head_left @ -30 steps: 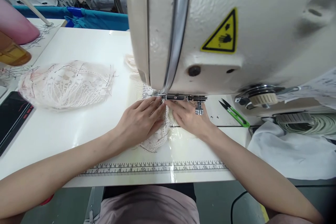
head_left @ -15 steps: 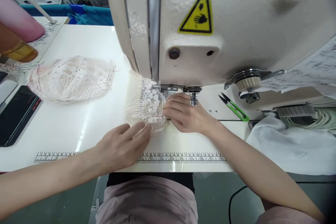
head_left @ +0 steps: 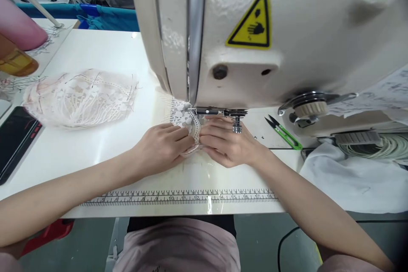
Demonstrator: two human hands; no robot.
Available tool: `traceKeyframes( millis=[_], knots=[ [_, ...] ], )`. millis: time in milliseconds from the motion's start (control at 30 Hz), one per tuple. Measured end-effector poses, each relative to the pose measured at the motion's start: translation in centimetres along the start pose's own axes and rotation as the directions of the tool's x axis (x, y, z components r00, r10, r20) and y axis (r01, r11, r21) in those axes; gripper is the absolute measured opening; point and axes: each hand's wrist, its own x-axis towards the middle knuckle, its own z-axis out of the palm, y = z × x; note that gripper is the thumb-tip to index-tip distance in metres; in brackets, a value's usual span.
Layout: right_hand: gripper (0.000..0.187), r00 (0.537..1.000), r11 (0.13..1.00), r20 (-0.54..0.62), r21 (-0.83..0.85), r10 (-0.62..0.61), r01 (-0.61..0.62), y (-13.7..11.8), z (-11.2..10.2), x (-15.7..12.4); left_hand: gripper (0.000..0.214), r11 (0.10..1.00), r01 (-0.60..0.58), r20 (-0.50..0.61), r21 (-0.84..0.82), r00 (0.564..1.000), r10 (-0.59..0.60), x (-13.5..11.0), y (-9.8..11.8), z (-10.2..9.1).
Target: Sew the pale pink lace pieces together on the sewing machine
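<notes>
A piece of white lace lies on the bed of the sewing machine, its far part hidden under the machine head. My left hand is closed on the left side of the lace, fingers curled over it. Against its right edge, my right hand is bent with the fingers pressed together on the lace, partly behind the tension knob. The needle and presser foot are hidden from me.
Another lace piece lies at the left, near a black phone-like device and thread cones. Green thread snips rest at the right, beside white cloth. A ruler strip runs along the front edge.
My left hand has moved up and right, onto the lace, and its fingers have closed there. My right hand stays on the lace's right edge. The view has shifted slightly.
</notes>
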Motion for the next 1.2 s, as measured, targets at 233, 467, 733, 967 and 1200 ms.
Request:
traceKeyframes(
  millis=[233, 467, 733, 967, 1200],
  knots=[
    [0.01, 0.996, 0.996, 0.081, -0.084, 0.037, -0.03, 0.1, 0.5, -0.6, 0.034, 0.998, -0.058, -0.134, 0.035, 0.989, 0.062, -0.6, 0.1, 0.7],
    [0.018, 0.998, 0.996, 0.042, -0.085, 0.044, -0.04, 0.0, 0.2, -0.7, 0.018, 0.979, -0.107, -0.197, 0.174, 0.97, 0.141, -0.9, 0.2, 1.0],
    [0.016, 0.998, 0.994, 0.051, -0.107, 0.033, -0.028, -0.3, 0.1, -0.4, 0.02, 0.97, -0.12, -0.238, 0.211, 0.956, 0.17, -0.8, 0.4, 0.8],
    [0.016, 0.998, 0.998, -0.012, -0.003, 0.058, -0.058, -0.3, -0.1, 0.1, 0.011, 0.977, -0.102, -0.224, 0.19, 0.964, 0.144, -0.9, 0.3, 1.3],
    [0.009, 0.998, 1.0, -0.05, -0.005, 0.03, -0.031, -0.3, -0.4, 0.8, 0.023, 0.993, -0.046, -0.165, 0.109, 0.984, 0.064, -1.2, 0.5, 1.7]
  ],
)
